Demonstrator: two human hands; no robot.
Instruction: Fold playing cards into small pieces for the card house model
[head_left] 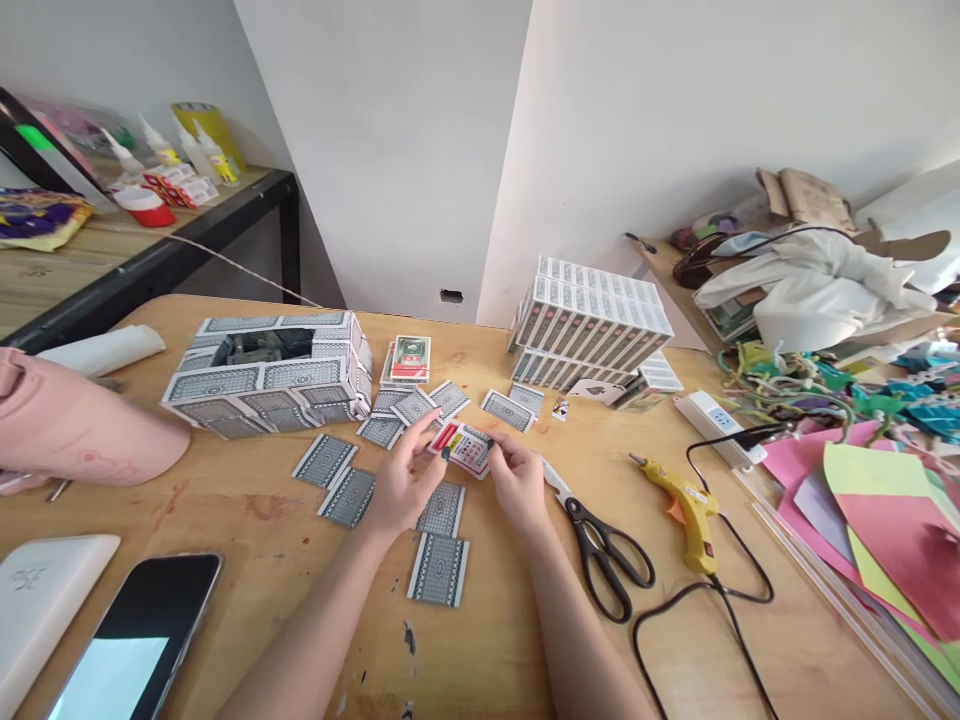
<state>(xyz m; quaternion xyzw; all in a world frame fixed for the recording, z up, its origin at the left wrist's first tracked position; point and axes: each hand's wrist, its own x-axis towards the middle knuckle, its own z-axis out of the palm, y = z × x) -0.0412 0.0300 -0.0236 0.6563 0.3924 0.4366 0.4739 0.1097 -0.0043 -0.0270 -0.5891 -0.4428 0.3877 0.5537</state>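
In front of me my left hand (405,478) and my right hand (519,485) are closed on opposite ends of a playing card (471,452) with red and white printing. Grey-backed, folded-looking cards lie around my hands: one pair (324,461) to the left, others (438,570) nearer me, and a pair (508,410) beyond my right hand. Behind my left hand more cards (417,405) overlap. A box covered in cards (262,385), with a dark opening on top, stands at the left. Black-handled scissors (604,545) rest right of my right hand, their blades pointing toward it.
Stacked card packs (592,325) stand at the back right; two packs (410,358) lie near the middle. A yellow glue gun (686,510) trails its cord beside a power strip (720,430). Coloured paper (892,530) fills the right; a phone (135,640) and pink bottle (97,420) sit left.
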